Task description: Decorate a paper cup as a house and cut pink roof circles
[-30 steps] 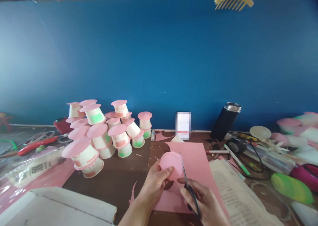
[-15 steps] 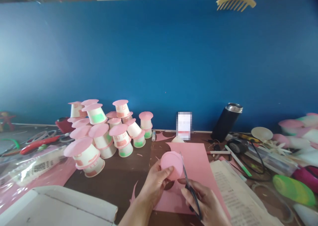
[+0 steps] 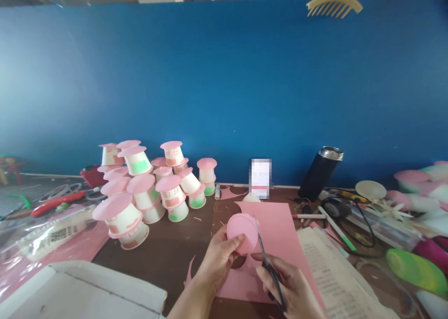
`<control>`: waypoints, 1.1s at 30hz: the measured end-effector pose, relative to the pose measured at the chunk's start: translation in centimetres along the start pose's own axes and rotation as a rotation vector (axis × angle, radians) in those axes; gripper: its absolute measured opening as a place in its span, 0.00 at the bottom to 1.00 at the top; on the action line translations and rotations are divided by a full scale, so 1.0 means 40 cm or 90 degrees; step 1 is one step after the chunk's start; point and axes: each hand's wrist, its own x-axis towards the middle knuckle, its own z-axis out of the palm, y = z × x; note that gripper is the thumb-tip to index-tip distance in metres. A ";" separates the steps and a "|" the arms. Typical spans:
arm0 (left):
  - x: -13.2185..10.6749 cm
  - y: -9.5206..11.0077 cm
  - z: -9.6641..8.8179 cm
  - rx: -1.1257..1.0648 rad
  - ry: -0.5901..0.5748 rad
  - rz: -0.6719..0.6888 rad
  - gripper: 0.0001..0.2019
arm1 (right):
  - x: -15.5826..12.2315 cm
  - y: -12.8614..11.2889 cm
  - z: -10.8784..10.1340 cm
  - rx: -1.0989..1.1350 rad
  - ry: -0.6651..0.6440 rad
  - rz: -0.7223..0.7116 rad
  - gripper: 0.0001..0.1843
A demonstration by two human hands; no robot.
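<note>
A round piece of pink paper (image 3: 241, 232) is pinched by my left hand (image 3: 221, 256), thumb on top. My right hand (image 3: 285, 281) grips black-handled scissors (image 3: 269, 267), whose blades lie along the right edge of the pink disc. Whether the blades are apart is hard to make out. Below both hands lies a larger sheet of pink paper (image 3: 276, 235) with rounded cut-outs along its left side. A thin pink offcut (image 3: 190, 272) rests to the left of my left wrist.
Stacked paper cups (image 3: 170, 193) with pink discs on top stand at the left. A white box (image 3: 84, 291) is at the front left. A black flask (image 3: 320, 172), printed papers (image 3: 329, 267), a green-tipped marker (image 3: 336, 228) and a yellow-green oval object (image 3: 416, 271) lie rightward.
My hands, the disc and the scissors hold nearly the same pose. The whole view has shifted very slightly.
</note>
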 end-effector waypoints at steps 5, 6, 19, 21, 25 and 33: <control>-0.002 0.003 0.002 0.009 -0.005 0.004 0.22 | 0.000 -0.003 -0.002 -0.008 0.003 0.003 0.30; -0.003 0.004 0.002 0.011 -0.009 0.005 0.21 | -0.001 -0.005 -0.002 -0.008 0.004 0.004 0.31; 0.000 0.006 0.002 0.010 -0.002 0.012 0.22 | -0.003 -0.007 0.001 0.019 -0.001 0.021 0.32; 0.001 0.007 0.002 0.009 -0.002 0.015 0.21 | -0.003 -0.003 0.002 0.017 0.002 0.020 0.32; 0.003 0.008 -0.002 0.012 0.004 0.018 0.20 | 0.000 0.009 0.004 0.009 -0.007 0.028 0.35; 0.003 0.004 -0.007 0.010 0.015 0.019 0.19 | 0.001 0.014 0.005 -0.002 -0.003 0.028 0.35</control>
